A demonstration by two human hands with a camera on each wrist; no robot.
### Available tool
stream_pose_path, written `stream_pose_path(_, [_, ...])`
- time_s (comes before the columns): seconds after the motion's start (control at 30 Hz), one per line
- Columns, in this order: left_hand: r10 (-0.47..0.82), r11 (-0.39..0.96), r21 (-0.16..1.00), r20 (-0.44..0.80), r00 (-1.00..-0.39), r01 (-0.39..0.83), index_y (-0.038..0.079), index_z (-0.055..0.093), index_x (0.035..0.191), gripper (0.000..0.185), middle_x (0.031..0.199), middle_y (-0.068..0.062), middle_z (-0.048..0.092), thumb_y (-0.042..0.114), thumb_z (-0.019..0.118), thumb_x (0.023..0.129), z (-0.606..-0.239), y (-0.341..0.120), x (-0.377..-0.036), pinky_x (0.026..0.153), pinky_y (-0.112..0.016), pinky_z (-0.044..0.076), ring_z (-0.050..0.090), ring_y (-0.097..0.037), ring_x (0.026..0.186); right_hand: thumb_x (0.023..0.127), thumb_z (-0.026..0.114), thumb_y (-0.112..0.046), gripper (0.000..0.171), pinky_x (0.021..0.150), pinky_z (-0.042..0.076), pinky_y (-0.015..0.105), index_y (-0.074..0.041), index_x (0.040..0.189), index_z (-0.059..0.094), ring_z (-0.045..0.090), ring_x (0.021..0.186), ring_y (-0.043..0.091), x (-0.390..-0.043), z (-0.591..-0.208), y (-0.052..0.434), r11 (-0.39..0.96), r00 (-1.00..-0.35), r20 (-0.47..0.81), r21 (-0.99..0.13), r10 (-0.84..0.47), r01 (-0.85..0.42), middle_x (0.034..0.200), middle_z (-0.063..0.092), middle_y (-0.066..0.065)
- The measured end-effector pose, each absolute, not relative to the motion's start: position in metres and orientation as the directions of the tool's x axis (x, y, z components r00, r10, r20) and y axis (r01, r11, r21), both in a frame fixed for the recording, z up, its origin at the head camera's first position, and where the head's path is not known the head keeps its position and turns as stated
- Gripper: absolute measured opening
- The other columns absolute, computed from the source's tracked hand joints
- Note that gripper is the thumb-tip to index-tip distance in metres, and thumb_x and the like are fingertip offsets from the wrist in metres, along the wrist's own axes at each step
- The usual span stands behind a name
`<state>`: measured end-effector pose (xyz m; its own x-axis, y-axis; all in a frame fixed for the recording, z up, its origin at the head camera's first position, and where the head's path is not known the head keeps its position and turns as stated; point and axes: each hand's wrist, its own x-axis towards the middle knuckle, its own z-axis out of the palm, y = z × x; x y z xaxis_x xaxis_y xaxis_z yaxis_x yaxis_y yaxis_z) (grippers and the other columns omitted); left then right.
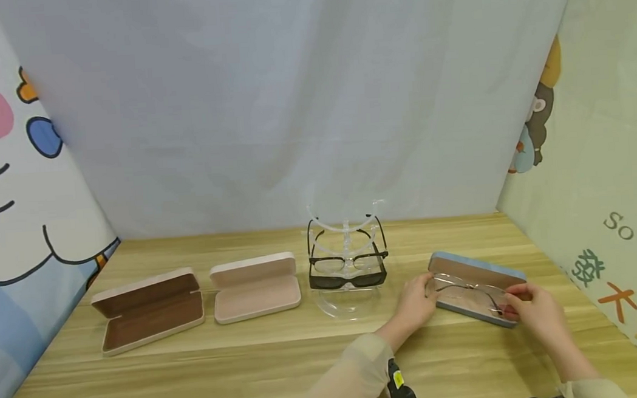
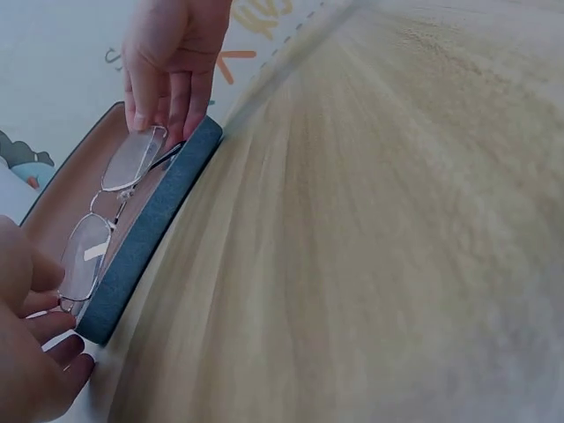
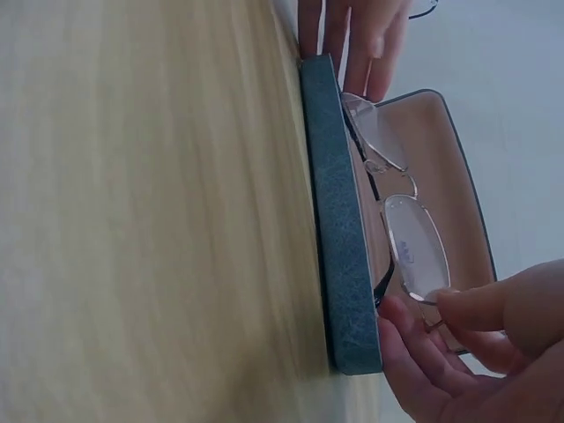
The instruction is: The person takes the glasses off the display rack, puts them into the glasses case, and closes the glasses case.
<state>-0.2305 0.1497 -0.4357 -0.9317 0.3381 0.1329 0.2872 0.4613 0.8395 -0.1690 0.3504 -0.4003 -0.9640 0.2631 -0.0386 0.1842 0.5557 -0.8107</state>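
Head view, from left to right: a brown-lined case (image 1: 150, 310) lies open on the wooden bench (image 1: 252, 361), and just beside it a pink case (image 1: 255, 287), also open. Next comes a clear stand (image 1: 347, 270) carrying two pairs of dark-framed glasses (image 1: 348, 269). Further right, a blue case (image 1: 475, 296) sits open on the bench near the right wall. The left hand (image 1: 415, 302) is at the left end of this case, its fingers curled and pinching the left end of a thin metal-framed pair of glasses (image 1: 466, 290). The right hand (image 1: 536, 310) pinches the other end of that pair between thumb and fingers. The wrist views show the glasses folded, lenses up, held just over the brown lining of the blue case, between the two hands.
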Motion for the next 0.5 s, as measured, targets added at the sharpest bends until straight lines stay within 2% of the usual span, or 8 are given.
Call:
stream_pose_path(0.13, [0.359, 0.474, 0.826, 0.136, -0.923, 0.306, 0.005, 0.050, 0.128, 0.040, 0.125, -0.006, 0.055, 0.004, 0.051, 0.088, -0.4405, 0.1505, -0.2319, 0.106, -0.033, 0.031, 0.046, -0.022, 0.121, 0.088, 0.051, 0.000, 0.026, 0.058, 0.054, 0.023, 0.019, 0.106, 0.045, 0.061, 0.058, 0.003, -0.1715, -0.4035, 0.3493, 0.514, -0.949, -0.030, -0.835, 0.315, 0.197, 0.075, 0.064, 0.007])
stream_pose_path(0.3, [0.367, 0.511, 0.802, 0.120, -0.923, 0.307, 0.005, 0.048, 0.130, 0.042, 0.130, -0.006, 0.051, 0.008, 0.052, 0.089, -0.4407, 0.1538, -0.2305, 0.104, -0.033, 0.033, 0.041, -0.026, 0.124, 0.084, 0.061, -0.012, 0.031, 0.051, 0.047, 0.021, 0.011, 0.102, 0.051, 0.058, 0.054, 0.004, -0.1702, -0.4041, 0.3531, 0.619, -0.910, 0.009, -0.735, 0.415, 0.276, 0.073, 0.066, 0.007])
stream_pose_path(0.5, [0.359, 0.556, 0.778, 0.094, -0.929, 0.293, 0.007, 0.046, 0.132, 0.043, 0.135, -0.005, 0.045, 0.012, 0.051, 0.090, -0.4366, 0.1560, -0.2281, 0.103, -0.031, 0.034, 0.039, -0.023, 0.125, 0.080, 0.066, -0.024, 0.031, 0.054, 0.039, 0.025, 0.004, 0.091, 0.059, 0.053, 0.058, 0.008, -0.1697, -0.4044, 0.3536, 0.671, -0.876, 0.044, -0.661, 0.480, 0.335, 0.070, 0.065, 0.003])
